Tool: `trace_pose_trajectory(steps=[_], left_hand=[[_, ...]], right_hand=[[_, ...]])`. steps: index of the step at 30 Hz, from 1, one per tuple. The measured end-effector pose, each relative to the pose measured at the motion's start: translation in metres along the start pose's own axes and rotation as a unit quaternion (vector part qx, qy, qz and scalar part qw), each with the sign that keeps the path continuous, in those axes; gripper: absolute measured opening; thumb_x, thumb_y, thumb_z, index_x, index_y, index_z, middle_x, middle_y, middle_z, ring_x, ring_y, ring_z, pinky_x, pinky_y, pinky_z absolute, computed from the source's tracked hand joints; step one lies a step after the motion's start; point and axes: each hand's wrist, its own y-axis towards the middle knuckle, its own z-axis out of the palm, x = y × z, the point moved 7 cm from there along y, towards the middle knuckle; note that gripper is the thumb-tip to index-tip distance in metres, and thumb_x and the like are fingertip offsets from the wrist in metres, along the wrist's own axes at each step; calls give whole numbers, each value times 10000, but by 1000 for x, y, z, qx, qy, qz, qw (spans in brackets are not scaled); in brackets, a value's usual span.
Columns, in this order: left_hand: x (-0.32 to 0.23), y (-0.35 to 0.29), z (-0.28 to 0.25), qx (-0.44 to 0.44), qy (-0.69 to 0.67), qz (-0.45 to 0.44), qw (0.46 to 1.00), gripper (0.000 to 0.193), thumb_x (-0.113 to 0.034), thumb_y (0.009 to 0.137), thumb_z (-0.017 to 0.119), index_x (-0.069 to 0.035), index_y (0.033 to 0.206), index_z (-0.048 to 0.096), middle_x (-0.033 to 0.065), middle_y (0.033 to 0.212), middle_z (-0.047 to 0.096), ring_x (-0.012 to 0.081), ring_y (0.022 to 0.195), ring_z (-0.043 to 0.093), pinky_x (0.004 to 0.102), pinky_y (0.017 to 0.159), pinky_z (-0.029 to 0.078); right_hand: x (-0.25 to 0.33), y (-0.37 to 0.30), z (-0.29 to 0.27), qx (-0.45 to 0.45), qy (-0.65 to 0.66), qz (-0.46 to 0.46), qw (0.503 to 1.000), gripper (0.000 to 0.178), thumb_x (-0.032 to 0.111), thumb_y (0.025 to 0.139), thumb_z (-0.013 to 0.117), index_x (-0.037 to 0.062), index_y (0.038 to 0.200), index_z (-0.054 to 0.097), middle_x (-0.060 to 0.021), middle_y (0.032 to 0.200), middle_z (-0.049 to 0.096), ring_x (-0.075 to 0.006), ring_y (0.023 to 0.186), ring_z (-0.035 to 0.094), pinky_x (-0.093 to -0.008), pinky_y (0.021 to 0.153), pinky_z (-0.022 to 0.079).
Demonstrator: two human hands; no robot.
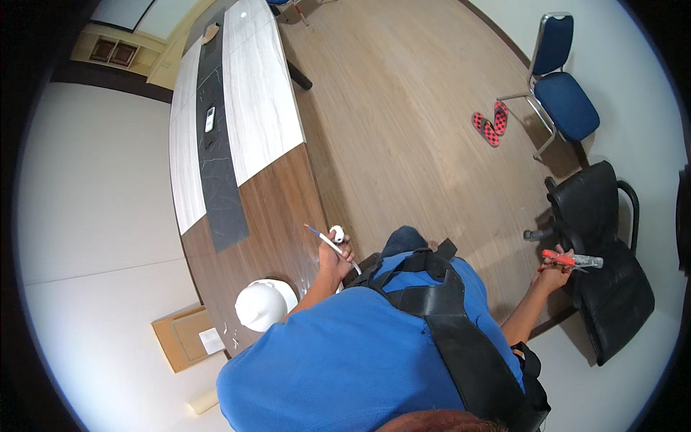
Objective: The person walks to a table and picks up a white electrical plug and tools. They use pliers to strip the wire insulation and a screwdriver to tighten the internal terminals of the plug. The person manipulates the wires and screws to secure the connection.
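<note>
My left hand [337,258], at the right edge of the table, is closed around a white cable [330,243]. Its far end is stripped, showing thin blue and reddish wire. A white rounded piece [336,234] shows at the same hand; I cannot tell whether it belongs to the cable. Out to the right, my right hand [554,275] grips an orange-red-handled tool [558,257]. A clear or silvery part extends from that tool toward the black chair; its exact kind is unclear. A white hard hat [263,305] rests on the table beside my left forearm.
The long table [277,198] has brown wood and pale marble-like panels, with a white handheld device [210,119] on its dark strip. Small white scraps [235,338] lie near the hat. To the right are a black chair [604,263], a blue chair [565,101] and red-black flip-flops [491,129].
</note>
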Motion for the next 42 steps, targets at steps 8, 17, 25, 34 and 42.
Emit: trace_pose_trajectory(steps=[8, 17, 25, 34, 42], left_hand=[[-82, 93, 84, 21, 7, 43, 999, 269, -363, 941, 572, -135, 1079, 606, 63, 813, 627, 140, 450, 476, 296, 434, 379], [-216, 236, 177, 1, 32, 57, 998, 282, -383, 970, 570, -104, 1004, 543, 76, 818, 600, 144, 448, 455, 295, 407, 313], [-274, 350, 190, -56, 48, -23, 997, 327, -395, 968, 572, -69, 979, 557, 82, 785, 597, 148, 452, 444, 310, 421, 345], [-338, 467, 181, -140, 458, 118, 870, 373, -407, 909, 629, -39, 964, 595, 132, 825, 665, 264, 668, 616, 404, 542, 455], [-406, 500, 243, -293, 616, 81, 727, 418, -395, 884, 643, -15, 1056, 622, 196, 895, 704, 358, 862, 689, 466, 705, 521]], right_hand=[[-37, 5, 194, 130, -16, 0, 991, 339, 387, 976, 616, 59, 1055, 572, -50, 814, 612, -75, 455, 495, -209, 351, 332], [-29, -12, 557, 311, 56, 49, 947, 436, 348, 997, 583, 72, 1322, 489, -31, 807, 567, -115, 611, 556, -259, 515, 476], [-19, -21, 782, 368, 98, 28, 924, 441, 326, 1018, 543, 64, 1351, 422, -61, 867, 593, -132, 558, 561, -294, 497, 513], [-113, 27, 1012, 388, 19, 122, 913, 378, 313, 1031, 524, 110, 1345, 471, 3, 764, 531, -83, 489, 466, -251, 405, 396], [-121, 18, 1293, 481, -6, 161, 862, 344, 329, 1002, 584, 87, 1236, 512, 8, 724, 514, -68, 528, 477, -232, 434, 385]])
